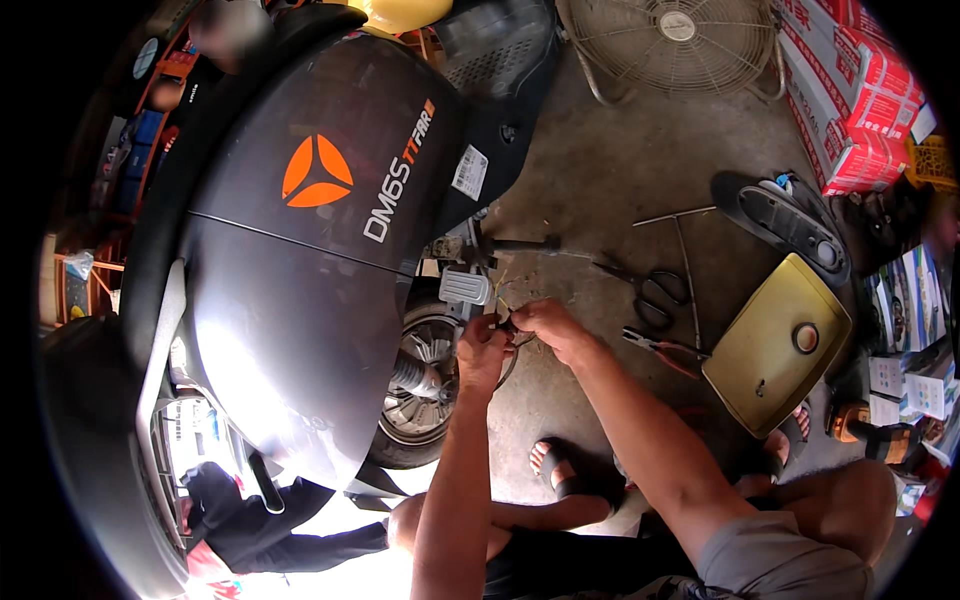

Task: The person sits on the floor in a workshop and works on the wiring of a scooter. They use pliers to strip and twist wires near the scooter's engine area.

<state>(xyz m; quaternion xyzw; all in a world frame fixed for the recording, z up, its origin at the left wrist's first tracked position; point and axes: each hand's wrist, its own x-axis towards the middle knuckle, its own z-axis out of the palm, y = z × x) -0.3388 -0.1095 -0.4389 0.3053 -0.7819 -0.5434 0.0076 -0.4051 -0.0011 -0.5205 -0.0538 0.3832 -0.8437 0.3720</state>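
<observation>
Beside the rear wheel (pixel 425 335) of a grey electric scooter (pixel 300 345), my two hands meet. My left hand (pixel 482 352) is closed, its fingertips pinching a thin black cable (pixel 514 368). From the right, my right hand (pixel 548 326) pinches the same cable close by, nearly touching the left. The cable curves down below my fingers; its exact end between them is hidden. Thin yellowish wires (pixel 503 288) rise just above my hands. A silver footpeg (pixel 465 288) sits up and left of them, and a shock absorber (pixel 414 376) stands by the wheel.
On the floor to the right lie black scissors (pixel 658 298), red-handled pliers (pixel 668 347) and a T-handle wrench (pixel 684 260). A yellow tray (pixel 735 375) holds a tape roll (pixel 805 338). Farther off are a black cover (pixel 790 225), a floor fan (pixel 650 55) and red-white boxes (pixel 868 160).
</observation>
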